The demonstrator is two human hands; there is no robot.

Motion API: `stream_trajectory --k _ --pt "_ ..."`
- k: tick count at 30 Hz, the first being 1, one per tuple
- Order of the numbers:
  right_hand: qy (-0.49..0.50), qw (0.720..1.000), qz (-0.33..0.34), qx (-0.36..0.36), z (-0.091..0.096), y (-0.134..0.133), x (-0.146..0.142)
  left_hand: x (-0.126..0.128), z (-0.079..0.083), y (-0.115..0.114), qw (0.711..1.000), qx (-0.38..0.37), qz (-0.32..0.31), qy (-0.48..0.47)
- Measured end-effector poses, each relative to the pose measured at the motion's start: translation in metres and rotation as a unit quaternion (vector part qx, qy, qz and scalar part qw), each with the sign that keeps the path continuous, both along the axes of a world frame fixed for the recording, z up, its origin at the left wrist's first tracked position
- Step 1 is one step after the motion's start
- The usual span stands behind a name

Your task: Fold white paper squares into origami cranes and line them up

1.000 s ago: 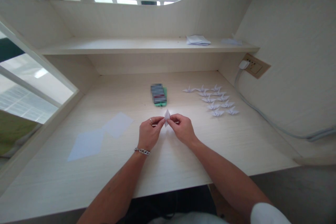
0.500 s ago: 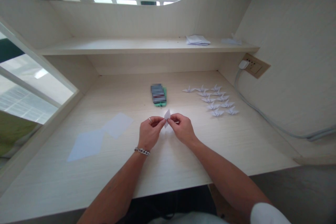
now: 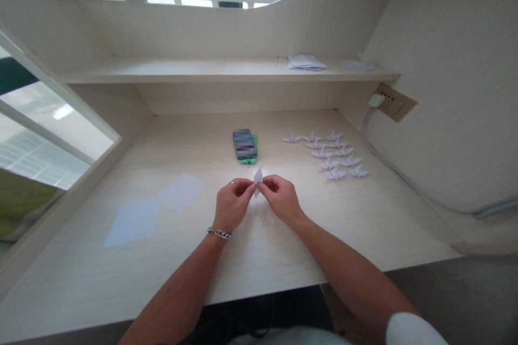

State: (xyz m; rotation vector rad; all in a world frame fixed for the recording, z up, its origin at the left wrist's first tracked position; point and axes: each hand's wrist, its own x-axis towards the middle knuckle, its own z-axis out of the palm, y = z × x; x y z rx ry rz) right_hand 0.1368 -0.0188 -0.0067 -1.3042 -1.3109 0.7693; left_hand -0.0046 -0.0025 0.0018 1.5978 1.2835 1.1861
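Observation:
A small folded piece of white paper stands between my fingertips, its pointed top showing above them. My left hand, with a ring on a finger and a chain bracelet at the wrist, pinches its left side. From the right, my right hand pinches the same paper between thumb and forefinger. My fingertips cover the paper's middle. Just beyond the hands lies a blurred-out item with a green edge. Several white paper cranes sit in rows on the desk to the right.
Two white paper sheets lie on the desk at the left. A paper stack rests on the shelf at the back. A grey cable runs from a wall socket along the right side.
Both hands keep hold of the folded paper in nearly the same place. The view has shifted very slightly; the cranes and sheets lie as before.

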Motion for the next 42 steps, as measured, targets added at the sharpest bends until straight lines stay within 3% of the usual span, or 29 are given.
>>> stream_trajectory --k 5,14,20,26,31,42 --pt "-0.021 1.000 0.000 0.010 0.000 -0.001 0.000 -0.001 0.000 0.000 0.999 0.014 -0.008 0.044" --pt "-0.064 0.998 -0.003 0.028 -0.001 -0.003 -0.003 0.004 -0.007 -0.004 0.950 0.193 0.038 0.243" --pt "0.026 0.999 0.018 0.012 -0.001 0.001 0.001 0.007 -0.006 -0.009 0.958 0.219 -0.005 0.182" --pt "0.208 0.975 0.041 -0.066 -0.011 0.016 0.009 0.010 -0.002 -0.012 0.985 0.131 -0.049 0.101" --pt "0.174 0.982 0.048 -0.051 -0.014 0.017 0.010 0.005 0.000 -0.010 0.993 0.089 0.023 0.067" --pt "0.151 0.987 0.057 -0.001 -0.014 0.011 0.004 0.005 0.002 -0.009 0.981 0.169 0.010 0.094"
